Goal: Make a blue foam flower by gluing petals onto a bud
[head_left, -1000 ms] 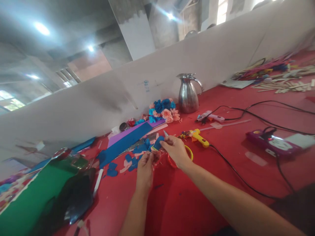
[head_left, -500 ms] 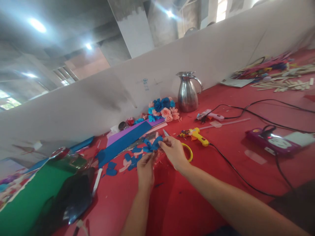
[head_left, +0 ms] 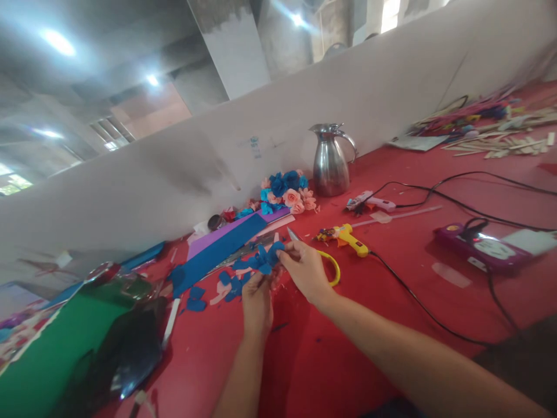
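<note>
Left of the yellow plastic glue gun (head_left: 353,240), our left hand (head_left: 256,290), nearly closed, pinches a blue, petalled paper flower (head_left: 263,260) from below; our right hand (head_left: 304,266) pinches one petal (head_left: 275,251). Tugging too hard, we could tear it loose.

The blue paper flower (head_left: 263,259) had several rounded petals, spread unevenly outward. It was held above the red worktop (head_left: 204,360), between the left hand (head_left: 256,299) and the right hand (head_left: 307,270).
</note>
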`<state>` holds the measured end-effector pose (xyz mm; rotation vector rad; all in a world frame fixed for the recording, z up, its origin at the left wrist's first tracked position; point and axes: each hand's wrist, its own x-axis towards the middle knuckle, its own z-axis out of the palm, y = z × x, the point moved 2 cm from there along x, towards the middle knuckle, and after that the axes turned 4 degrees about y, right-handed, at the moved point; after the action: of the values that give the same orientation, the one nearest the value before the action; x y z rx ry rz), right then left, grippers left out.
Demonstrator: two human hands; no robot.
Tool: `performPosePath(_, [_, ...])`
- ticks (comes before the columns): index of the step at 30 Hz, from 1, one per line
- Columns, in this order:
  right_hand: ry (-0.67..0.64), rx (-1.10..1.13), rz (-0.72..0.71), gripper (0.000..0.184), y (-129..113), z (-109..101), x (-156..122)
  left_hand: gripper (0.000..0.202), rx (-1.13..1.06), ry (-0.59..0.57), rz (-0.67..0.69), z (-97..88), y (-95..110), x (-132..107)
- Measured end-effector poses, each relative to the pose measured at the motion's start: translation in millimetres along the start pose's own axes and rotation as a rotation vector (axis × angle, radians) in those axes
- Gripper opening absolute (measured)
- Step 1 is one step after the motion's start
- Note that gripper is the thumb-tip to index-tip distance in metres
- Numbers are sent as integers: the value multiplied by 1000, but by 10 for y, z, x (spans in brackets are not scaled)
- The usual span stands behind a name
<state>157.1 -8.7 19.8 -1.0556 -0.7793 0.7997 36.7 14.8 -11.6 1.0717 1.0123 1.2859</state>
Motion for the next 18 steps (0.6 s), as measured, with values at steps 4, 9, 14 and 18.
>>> performPosePath(4, [-7, 13, -3, 13, -38, 11, -16, 18, -52, -26, 23, 1, -4, 13])
performPosePath(9, [-37, 68, -5, 12, -88, 32, -53, 12, -51, -29, 36, 8, -1, 11])
performPosePath(14, [-43, 63, -11, 11, -110, 41, -74, 13, -16, 8, 66, -63, -55, 43])
performPosePath(18, [-56, 53, -5, 11, -107, 47, -76, 17, 0, -4, 76, -93, -90, 61])
